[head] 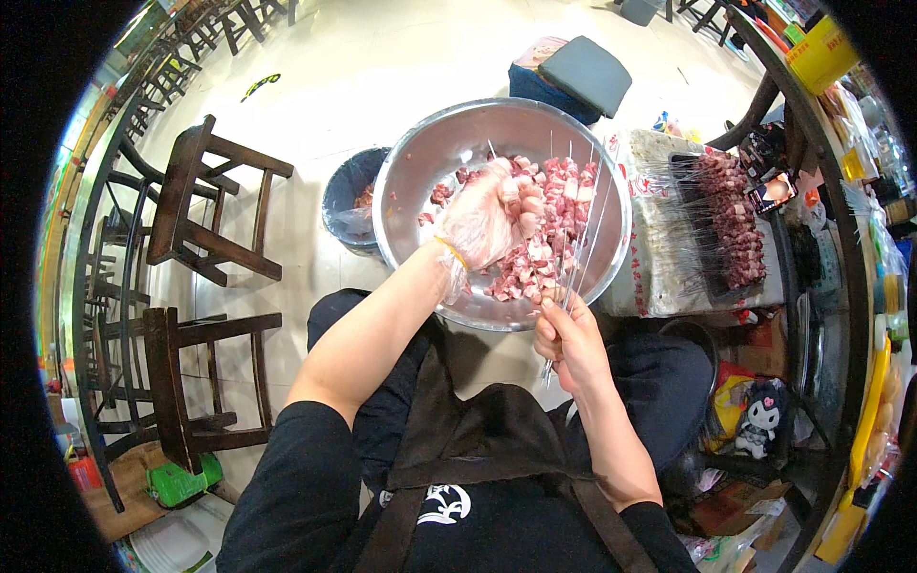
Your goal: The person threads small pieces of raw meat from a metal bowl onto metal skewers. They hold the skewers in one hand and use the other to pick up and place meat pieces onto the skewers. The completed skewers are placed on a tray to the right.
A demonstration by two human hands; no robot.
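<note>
A wide stainless steel bowl (412, 132) holds loose chunks of raw meat (526, 276). My left hand (494, 211) is inside it, in a clear plastic glove with a yellow rubber band (451, 254) at the wrist. Its fingers curl over the meat; what lies under them is hidden. A thin skewer tip (491, 148) pokes up beyond that hand. My bare right hand (571, 333) pinches several thin metal skewers (589, 247) at the bowl's near right rim. Several meat-threaded skewers (568, 190) lie inside the bowl's right side.
Right of the bowl, a black tray (691, 208) of threaded meat skewers (731, 222) rests on a covered surface (627, 286), with a lit phone (772, 193) beside it. A dark bucket (351, 233) stands left, a blue tub with a grey lid (586, 75) behind. Wooden stools (190, 243) are further left.
</note>
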